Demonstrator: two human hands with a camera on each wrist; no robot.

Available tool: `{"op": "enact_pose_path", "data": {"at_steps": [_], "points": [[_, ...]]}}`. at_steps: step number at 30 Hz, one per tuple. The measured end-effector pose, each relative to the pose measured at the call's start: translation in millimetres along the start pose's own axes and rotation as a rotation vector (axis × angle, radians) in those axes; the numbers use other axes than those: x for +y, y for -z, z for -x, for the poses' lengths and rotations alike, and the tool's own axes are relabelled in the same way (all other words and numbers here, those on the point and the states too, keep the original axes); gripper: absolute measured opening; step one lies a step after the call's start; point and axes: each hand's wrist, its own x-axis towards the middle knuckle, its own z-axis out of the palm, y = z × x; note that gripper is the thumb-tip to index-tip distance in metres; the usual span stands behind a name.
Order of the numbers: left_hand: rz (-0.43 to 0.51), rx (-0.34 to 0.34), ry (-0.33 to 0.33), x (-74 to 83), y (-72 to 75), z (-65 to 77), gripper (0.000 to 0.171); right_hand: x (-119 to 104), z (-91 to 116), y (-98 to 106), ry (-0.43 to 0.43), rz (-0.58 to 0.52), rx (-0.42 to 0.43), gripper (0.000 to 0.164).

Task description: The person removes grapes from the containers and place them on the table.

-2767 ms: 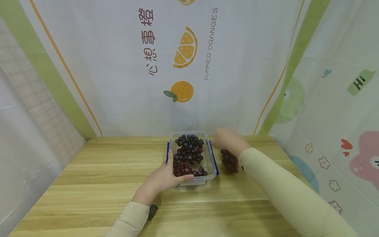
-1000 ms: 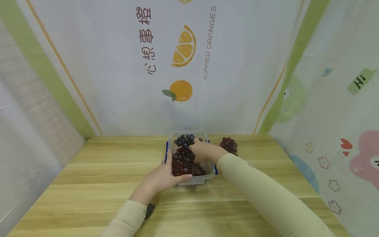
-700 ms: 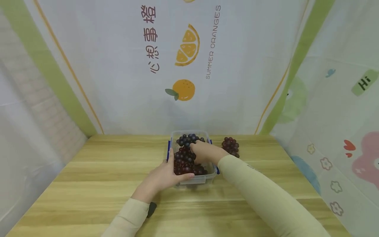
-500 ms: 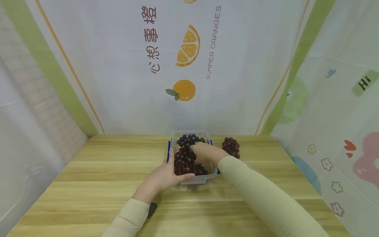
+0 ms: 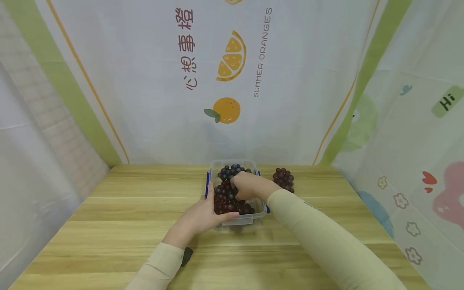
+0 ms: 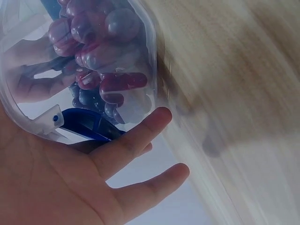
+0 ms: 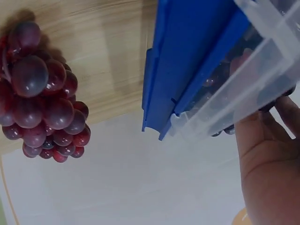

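Note:
In the head view a clear plastic container point(image 5: 258, 206) with blue side clips holds several bunches of dark red and blue-black grapes point(image 5: 225, 192). My left hand point(image 5: 197, 217) rests against its left side, thumb along the near rim; the left wrist view shows straight, spread fingers point(image 6: 140, 138) beside the blue clip point(image 6: 89, 123). My right hand point(image 5: 253, 187) reaches in over the right rim, its bent fingers gripping grapes in the middle. In the right wrist view the container wall partly covers those fingers. Another bunch of red grapes point(image 5: 283, 179) lies outside, right of the container.
The wooden table point(image 5: 119, 225) runs back to a white curtain point(image 5: 163, 133) printed with oranges. Curtains also hang at the left and right. A small black object point(image 5: 186, 256) shows beside the left wrist.
From outside the container on the right, my right hand has moved in among the grapes, shifting slightly left lately. The outside bunch now visible lies farther back than the earlier one. Left hand stays put.

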Motion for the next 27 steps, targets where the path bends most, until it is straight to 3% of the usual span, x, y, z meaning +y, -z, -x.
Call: {"op": "enact_pose_path", "data": {"at_steps": [10, 15, 27], "points": [[0.008, -0.001, 0.004, 1.9, -0.7, 0.6, 0.142, -0.9, 6.1, 20.3, 0.009, 0.0, -0.053, 0.031], [0.022, -0.005, 0.008, 2.0, 1.0, 1.5, 0.141, -1.6, 11.5, 36.9, 0.018, 0.056, -0.035, 0.027], [0.056, 0.006, 0.007, 1.0, -1.4, 2.4, 0.142, -10.3, 21.9, 65.1, 0.056, 0.066, -0.061, 0.018]]}}
